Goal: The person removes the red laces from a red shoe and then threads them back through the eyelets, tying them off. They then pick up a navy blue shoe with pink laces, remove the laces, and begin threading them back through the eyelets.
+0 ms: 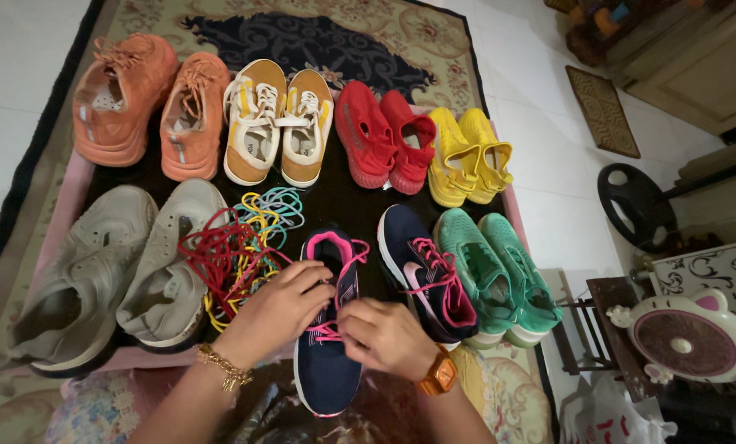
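A navy sneaker [328,370] with pink laces lies toe toward me at the bottom centre. My left hand [277,308] and my right hand [384,335] both pinch its pink laces [343,271] over the tongue. Its mate, a second navy sneaker [421,267], lies just right of it, laced in pink. A tangle of loose red, yellow and teal laces [240,247] sits left of my left hand. My left wrist wears a gold bracelet and my right wrist an orange watch.
Pairs of shoes lie in two rows on a dark mat [335,201] over a patterned rug: orange [150,103], white-and-mustard [277,119], red [384,136], yellow [466,156], grey [117,263], teal [499,271]. A small fan [684,337] and a black wheel-shaped object [635,201] stand at the right.
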